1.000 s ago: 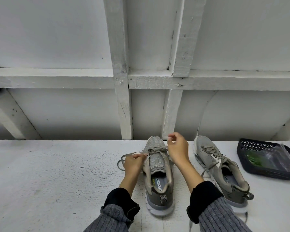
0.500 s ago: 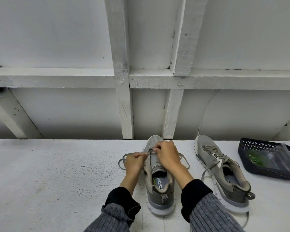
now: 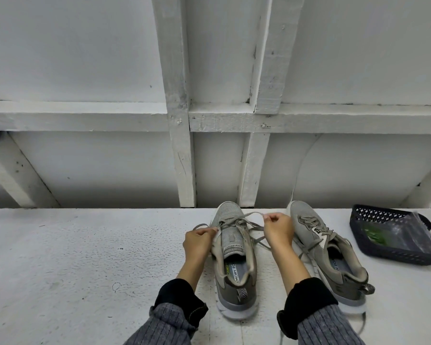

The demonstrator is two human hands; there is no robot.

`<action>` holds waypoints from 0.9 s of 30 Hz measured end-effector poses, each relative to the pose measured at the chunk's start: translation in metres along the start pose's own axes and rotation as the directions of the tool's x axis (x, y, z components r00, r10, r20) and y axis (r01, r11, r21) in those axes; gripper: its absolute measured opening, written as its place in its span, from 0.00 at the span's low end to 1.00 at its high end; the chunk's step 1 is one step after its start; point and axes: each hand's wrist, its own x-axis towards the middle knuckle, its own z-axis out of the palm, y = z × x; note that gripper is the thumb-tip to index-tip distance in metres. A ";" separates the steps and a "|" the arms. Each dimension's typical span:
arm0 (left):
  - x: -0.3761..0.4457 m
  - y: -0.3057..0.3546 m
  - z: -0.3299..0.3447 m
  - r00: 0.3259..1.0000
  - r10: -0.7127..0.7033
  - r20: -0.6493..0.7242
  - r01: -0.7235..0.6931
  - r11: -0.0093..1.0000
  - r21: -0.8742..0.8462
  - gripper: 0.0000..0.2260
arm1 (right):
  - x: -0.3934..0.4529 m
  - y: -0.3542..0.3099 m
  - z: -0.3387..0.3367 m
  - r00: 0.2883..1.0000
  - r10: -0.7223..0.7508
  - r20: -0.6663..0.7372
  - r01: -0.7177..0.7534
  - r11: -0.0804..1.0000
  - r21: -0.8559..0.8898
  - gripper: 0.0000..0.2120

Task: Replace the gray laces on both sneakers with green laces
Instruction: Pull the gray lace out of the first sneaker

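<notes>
On white table [image 3: 72,257]: two sneakers [image 3: 234,257], two hands [image 3: 199,242], one basket [image 3: 373,235].

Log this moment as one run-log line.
step: unlacing left sneaker | left hand: grips its side | right hand: pinches gray lace | right sneaker: laced | basket: untouched

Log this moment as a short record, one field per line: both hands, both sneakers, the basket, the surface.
left hand: pinches the gray lace at the near sneaker's left side
right hand: pinches a raised strand of the same lace
near sneaker: between the hands, lace loosened and partly pulled out
far sneaker: to the right, gray lace in its eyelets, untouched
basket: dark, far right, holds a clear bag with something green inside
surface: white, rough table
</notes>
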 end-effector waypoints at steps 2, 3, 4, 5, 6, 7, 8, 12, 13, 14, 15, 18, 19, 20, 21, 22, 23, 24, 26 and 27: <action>-0.001 0.000 0.000 1.000 -0.001 0.001 0.001 1.000 -0.002 0.09 | -0.001 0.004 0.000 0.997 -0.009 0.078 0.027 0.972 -0.232 0.09; 0.000 0.000 0.000 1.000 -0.003 0.002 0.003 1.000 -0.006 0.09 | -0.003 0.002 0.000 0.994 -0.057 0.094 0.085 0.939 -0.334 0.13; 0.000 0.000 0.000 1.000 -0.005 0.003 0.005 1.000 -0.009 0.09 | -0.006 -0.003 0.001 0.985 -0.139 0.099 0.167 0.907 -0.386 0.16; 0.000 0.000 0.000 1.000 -0.006 0.004 0.006 1.000 -0.009 0.08 | -0.011 -0.010 0.002 0.966 -0.236 0.105 0.259 0.887 -0.383 0.17; -0.001 0.000 0.000 1.000 -0.005 0.005 0.005 1.000 -0.008 0.08 | -0.015 -0.018 0.005 0.934 -0.329 0.136 0.356 0.866 -0.351 0.16; -0.001 0.001 0.000 1.000 -0.003 0.005 0.003 1.000 -0.008 0.08 | -0.017 -0.026 0.010 0.893 -0.402 0.200 0.447 0.838 -0.311 0.15; -0.002 0.001 0.000 1.000 -0.002 0.005 0.002 1.000 -0.005 0.07 | -0.019 -0.031 0.016 0.852 -0.439 0.287 0.513 0.811 -0.281 0.13; -0.002 0.001 0.000 1.000 -0.005 0.009 0.005 1.000 -0.001 0.06 | -0.025 -0.032 0.036 0.771 -0.350 0.532 0.589 0.709 -0.388 0.10; -0.002 0.001 0.000 1.000 -0.003 0.008 0.003 1.000 0.002 0.06 | -0.026 -0.029 0.038 0.767 -0.340 0.544 0.600 0.680 -0.422 0.10; -0.002 0.001 0.000 1.000 0.001 0.005 -0.001 1.000 0.008 0.07 | -0.026 -0.025 0.040 0.765 -0.346 0.543 0.612 0.654 -0.445 0.11; -0.002 0.001 0.000 1.000 0.003 0.003 -0.003 1.000 0.014 0.07 | -0.027 -0.022 0.040 0.764 -0.361 0.534 0.622 0.630 -0.465 0.10; -0.002 0.001 0.000 1.000 -0.001 0.000 0.001 1.000 0.023 0.06 | -0.027 -0.019 0.040 0.751 -0.423 0.506 0.656 0.557 -0.509 0.09; -0.001 0.001 0.000 1.000 -0.001 0.000 0.001 1.000 0.026 0.06 | -0.026 -0.019 0.041 0.746 -0.428 0.510 0.663 0.542 -0.516 0.09; -0.001 0.001 0.000 1.000 -0.002 0.000 0.002 1.000 0.029 0.07 | -0.026 -0.018 0.041 0.741 -0.421 0.523 0.669 0.530 -0.521 0.08; -0.001 0.001 0.000 1.000 -0.001 0.001 0.001 1.000 0.030 0.07 | -0.025 -0.018 0.042 0.734 -0.409 0.542 0.676 0.513 -0.529 0.08; -0.002 0.002 0.000 1.000 -0.001 0.002 0.000 1.000 0.029 0.07 | -0.025 -0.018 0.044 0.726 -0.400 0.560 0.686 0.487 -0.540 0.08; -0.002 0.001 0.000 1.000 0.000 0.003 0.000 1.000 0.029 0.07 | -0.025 -0.018 0.045 0.720 -0.387 0.576 0.692 0.464 -0.553 0.08; -0.002 0.001 0.000 1.000 0.000 0.003 0.000 1.000 0.028 0.07 | -0.024 -0.018 0.046 0.717 -0.368 0.592 0.694 0.461 -0.554 0.08; -0.002 0.000 -0.001 1.000 0.000 0.003 0.000 0.999 0.034 0.05 | -0.024 -0.019 0.047 0.735 -0.347 0.583 0.666 0.531 -0.524 0.07; -0.002 0.000 -0.001 1.000 0.002 0.003 -0.003 0.999 0.038 0.05 | -0.024 -0.020 0.046 0.764 -0.337 0.550 0.622 0.610 -0.491 0.06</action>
